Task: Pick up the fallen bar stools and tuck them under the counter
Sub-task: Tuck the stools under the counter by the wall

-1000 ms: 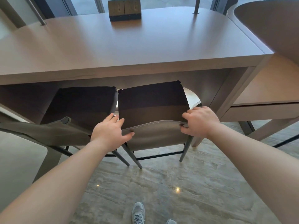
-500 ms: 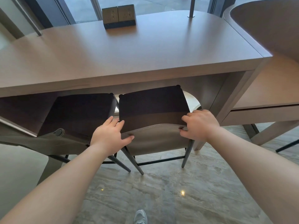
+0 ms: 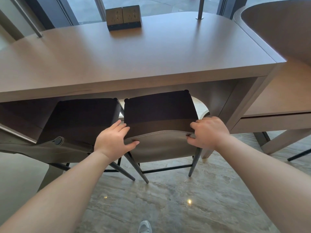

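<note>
Hands [image 3: 112,142] [image 3: 207,134] gripping stool [image 3: 161,115] backrest, fingers curled | counter [image 3: 134,56] (wood) | marble floor [image 3: 185,207]

Both hands, left [image 3: 112,142] and right [image 3: 208,134], grip the right stool's backrest [image 3: 164,145], its seat seemingly partly under the counter [image 3: 134,56].

My forearms bare, no sleeves; hands: left hand [image 3: 113,142], right hand [image 3: 208,134] ungloved; pale grey sneaker [image 3: 144,227] below.

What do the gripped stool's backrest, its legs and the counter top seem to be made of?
Stool backrest: grey leather or faux leather, matte, with a stitched top seam.
Stool legs: probably dark painted metal; thin and tapered.
Counter top: wood or wood-look laminate, satin, with faint grain.
</note>
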{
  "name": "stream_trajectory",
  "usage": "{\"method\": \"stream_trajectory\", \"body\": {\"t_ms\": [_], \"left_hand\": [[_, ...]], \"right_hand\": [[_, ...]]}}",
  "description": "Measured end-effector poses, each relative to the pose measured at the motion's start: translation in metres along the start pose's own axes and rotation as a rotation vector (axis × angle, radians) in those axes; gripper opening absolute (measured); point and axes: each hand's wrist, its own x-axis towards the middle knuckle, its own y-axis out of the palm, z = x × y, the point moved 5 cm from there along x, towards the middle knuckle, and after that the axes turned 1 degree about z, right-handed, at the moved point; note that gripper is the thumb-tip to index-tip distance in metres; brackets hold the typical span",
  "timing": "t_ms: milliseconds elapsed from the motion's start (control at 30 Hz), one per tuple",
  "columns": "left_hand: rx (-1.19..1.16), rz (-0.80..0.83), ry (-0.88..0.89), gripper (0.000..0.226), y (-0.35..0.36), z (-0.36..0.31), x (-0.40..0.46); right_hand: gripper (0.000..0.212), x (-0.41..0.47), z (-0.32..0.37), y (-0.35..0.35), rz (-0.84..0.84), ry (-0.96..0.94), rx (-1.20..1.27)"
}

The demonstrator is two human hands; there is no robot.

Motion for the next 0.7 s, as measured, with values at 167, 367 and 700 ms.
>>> {"method": "stream_trajectory", "body": {"t_ms": [167, 367, 700], "left_hand": [[0.101, 0.131, -0.028, 0.091, 0.0, 0.003, 0.009], [0.18, 0.218, -0.072, 0.097, 0.003, 0.005, 0.011], [-0.071, 0.242, -0.135, 0.072, -0.015, 0.005, -0.019]], "right_hand": [[0.049, 0.002, -0.001, 0.0, 0.022, 0.014, -0.005], [0.056, 0.002, -0.002, 0.002, -0.011, 0.016, 0.024], [0.069, -0.005, 0.035, -0.014, 0.021, -0.087, 0.179]]}}
